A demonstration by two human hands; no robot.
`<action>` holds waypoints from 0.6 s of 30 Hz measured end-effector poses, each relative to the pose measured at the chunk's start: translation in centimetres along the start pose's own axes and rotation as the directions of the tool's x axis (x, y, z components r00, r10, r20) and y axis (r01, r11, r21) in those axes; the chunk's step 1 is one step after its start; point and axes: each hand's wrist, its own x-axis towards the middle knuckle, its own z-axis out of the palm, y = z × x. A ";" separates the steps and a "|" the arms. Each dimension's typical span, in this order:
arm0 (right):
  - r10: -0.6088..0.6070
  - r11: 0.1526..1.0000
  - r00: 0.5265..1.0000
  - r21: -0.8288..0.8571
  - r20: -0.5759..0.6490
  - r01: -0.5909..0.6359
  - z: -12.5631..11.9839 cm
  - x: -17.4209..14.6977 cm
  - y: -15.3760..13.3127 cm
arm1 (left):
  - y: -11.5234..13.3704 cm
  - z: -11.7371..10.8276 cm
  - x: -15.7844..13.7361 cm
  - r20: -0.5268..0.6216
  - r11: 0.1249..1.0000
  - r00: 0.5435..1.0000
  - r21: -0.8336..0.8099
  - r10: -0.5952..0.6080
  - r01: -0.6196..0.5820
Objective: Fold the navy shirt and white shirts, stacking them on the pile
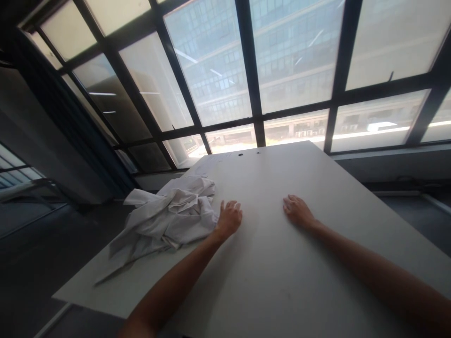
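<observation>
A crumpled whitish cloth (176, 211), perhaps a garment, lies in a loose heap on the left part of the white table (268, 263). One pointed end of it trails toward the table's near left corner. My left hand (229, 217) is right beside the heap's right edge, fingers apart and slightly bent, with nothing held; whether it touches the cloth I cannot tell. To the right, my right hand (298, 210) rests palm down on the tabletop, its fingers loosely bent and holding nothing.
Two small dark round spots (240, 154) show near the table's far edge. Large dark-framed windows (211, 70) rise behind the table. A dark curtain (70, 112) hangs at the left. A metal frame (31, 188) stands at the far left.
</observation>
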 end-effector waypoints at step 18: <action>0.140 0.989 0.972 -0.072 0.189 -0.128 -1.3 2.7 4.2 | 1.6 6.1 7.8 0.123 0.910 0.978 -0.401 0.170 -0.108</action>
